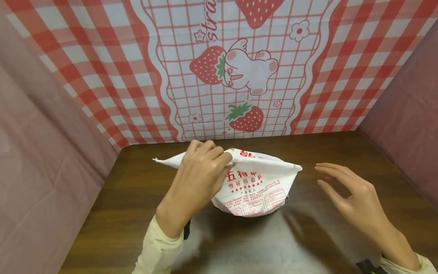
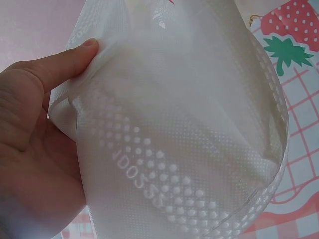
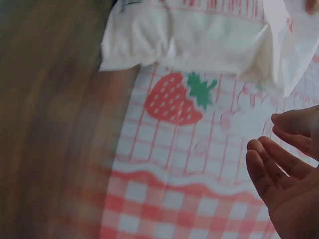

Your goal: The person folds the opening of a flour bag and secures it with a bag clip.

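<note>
A white flour bag (image 1: 256, 186) with red Chinese print is at the middle of the table in the head view. My left hand (image 1: 205, 171) grips its top edge toward the left end. In the left wrist view the thumb (image 2: 75, 59) lies over the white plastic of the bag (image 2: 164, 139), which shows raised dots and embossed characters. To the right of the bag, my right hand (image 1: 356, 198) is held apart from it, fingers loosely bent with nothing in them. The right wrist view shows that hand (image 3: 289, 169) short of the bag (image 3: 199, 40).
The dark brown wooden table (image 1: 113, 213) runs back to a red-checked cloth (image 1: 130, 76) with strawberry drawings, hung behind it. Pink cloth walls (image 1: 37, 152) stand at the left and right sides.
</note>
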`<state>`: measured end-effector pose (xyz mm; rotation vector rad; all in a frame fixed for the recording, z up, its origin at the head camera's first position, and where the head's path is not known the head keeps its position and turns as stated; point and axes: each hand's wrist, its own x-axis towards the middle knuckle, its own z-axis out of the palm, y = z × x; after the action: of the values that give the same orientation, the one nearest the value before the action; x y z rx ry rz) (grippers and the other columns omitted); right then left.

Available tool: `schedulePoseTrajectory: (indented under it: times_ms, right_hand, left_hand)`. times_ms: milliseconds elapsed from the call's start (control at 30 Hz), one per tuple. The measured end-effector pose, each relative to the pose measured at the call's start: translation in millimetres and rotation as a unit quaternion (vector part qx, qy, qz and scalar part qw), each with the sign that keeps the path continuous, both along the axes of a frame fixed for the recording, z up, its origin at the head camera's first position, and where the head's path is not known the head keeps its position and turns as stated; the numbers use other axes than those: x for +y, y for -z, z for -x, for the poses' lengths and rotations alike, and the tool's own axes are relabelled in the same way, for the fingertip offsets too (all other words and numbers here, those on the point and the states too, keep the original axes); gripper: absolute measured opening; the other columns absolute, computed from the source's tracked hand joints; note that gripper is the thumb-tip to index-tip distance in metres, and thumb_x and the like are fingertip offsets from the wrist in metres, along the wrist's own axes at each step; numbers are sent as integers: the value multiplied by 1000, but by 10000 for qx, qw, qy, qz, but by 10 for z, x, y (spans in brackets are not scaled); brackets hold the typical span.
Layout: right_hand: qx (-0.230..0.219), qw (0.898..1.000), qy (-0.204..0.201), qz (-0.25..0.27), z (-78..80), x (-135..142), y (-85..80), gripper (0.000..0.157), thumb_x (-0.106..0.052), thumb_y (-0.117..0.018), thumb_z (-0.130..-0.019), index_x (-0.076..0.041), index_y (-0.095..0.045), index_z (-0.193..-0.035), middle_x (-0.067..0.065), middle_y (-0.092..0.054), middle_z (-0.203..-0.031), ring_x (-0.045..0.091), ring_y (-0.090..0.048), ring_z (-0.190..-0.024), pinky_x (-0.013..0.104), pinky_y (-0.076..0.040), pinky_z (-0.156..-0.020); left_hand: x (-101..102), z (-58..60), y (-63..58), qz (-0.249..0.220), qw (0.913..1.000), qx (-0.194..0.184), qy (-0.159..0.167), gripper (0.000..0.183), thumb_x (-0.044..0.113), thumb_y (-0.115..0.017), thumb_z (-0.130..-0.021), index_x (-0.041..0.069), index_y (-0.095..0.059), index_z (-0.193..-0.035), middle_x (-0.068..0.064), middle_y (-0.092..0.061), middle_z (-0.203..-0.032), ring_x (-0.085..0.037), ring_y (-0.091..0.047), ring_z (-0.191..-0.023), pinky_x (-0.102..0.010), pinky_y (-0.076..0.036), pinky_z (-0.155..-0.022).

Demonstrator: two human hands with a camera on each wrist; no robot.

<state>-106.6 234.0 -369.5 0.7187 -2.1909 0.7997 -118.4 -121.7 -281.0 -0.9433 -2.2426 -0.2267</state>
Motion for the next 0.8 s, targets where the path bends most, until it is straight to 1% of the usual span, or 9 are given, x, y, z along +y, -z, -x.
schedulePoseTrajectory:
  times_ms: [100,167,300,433,500,633,700,733,800]
  right_hand:
    - [-298,9987,407,24,-66,153,74,47,9,-78,-73,-5,-72,-117,11,-70,-114,-9,-58,-102,6,-39,-89]
    - [-457,9969,628,98,-98,236,114,52,15,-79,-69,-6,-73,-117,10,-71,-112,-11,-57,-99,4,-40,-86]
    - [-736,9927,910,277,-131,383,175,49,14,-79,-72,-7,-73,-116,-4,-71,-106,-11,-59,-84,2,-40,-80]
    - [-1350,9837,1077,495,-146,506,239,42,5,-77,-81,-12,-71,-119,-19,-66,-95,-3,-58,-56,8,-44,-58]
    - [-1725,9761,1212,522,-147,575,285,39,-2,-77,-85,-15,-70,-121,-19,-63,-91,2,-56,-48,12,-42,-52]
    - [-2084,9640,1620,331,-99,755,390,34,-14,-77,-87,-17,-70,-120,-27,-62,-97,-17,-56,-71,8,-39,-67]
    - [-2158,9591,1826,126,-64,849,415,34,-20,-77,-88,-17,-70,-120,-21,-67,-103,-25,-49,-81,9,-35,-72]
    - [-2173,9572,1910,23,-47,892,422,33,-23,-77,-88,-16,-70,-120,-15,-70,-107,-26,-46,-86,10,-34,-71]
    - [-2226,9545,1978,-179,-22,955,431,35,-25,-76,-89,-12,-69,-121,4,-73,-110,-7,-61,-89,24,-41,-76]
  left_hand:
    - [14,2,-7,38,10000,-13,-12,9,19,-74,-90,11,-71,-89,0,-69,-84,-22,-55,-79,-35,-40,-74]
    - [22,7,-6,40,10000,-19,5,9,18,-74,-90,11,-71,-88,0,-69,-83,-22,-55,-78,-36,-40,-74]
    - [31,18,6,1,10000,-1,56,9,18,-74,-90,11,-70,-86,0,-69,-81,-21,-55,-76,-36,-39,-72]
    - [28,21,17,0,10000,-3,53,10,18,-74,-90,12,-69,-84,1,-69,-80,-21,-54,-76,-35,-39,-72]
    - [21,17,17,2,10000,-27,51,10,18,-73,-90,12,-69,-84,1,-69,-80,-21,-55,-76,-36,-40,-73]
    - [5,4,13,-66,9999,-95,93,8,17,-73,-90,11,-70,-85,0,-69,-81,-21,-55,-77,-36,-40,-73]
    - [2,4,16,-117,9998,-98,127,9,17,-72,-91,11,-70,-85,0,-69,-80,-21,-55,-77,-37,-40,-74]
    - [3,4,16,-146,9997,-104,146,8,16,-72,-91,11,-71,-85,0,-69,-80,-21,-56,-78,-37,-40,-74]
    - [6,7,18,-184,9996,-98,175,9,17,-72,-91,10,-70,-84,0,-68,-79,-21,-56,-77,-37,-41,-74]
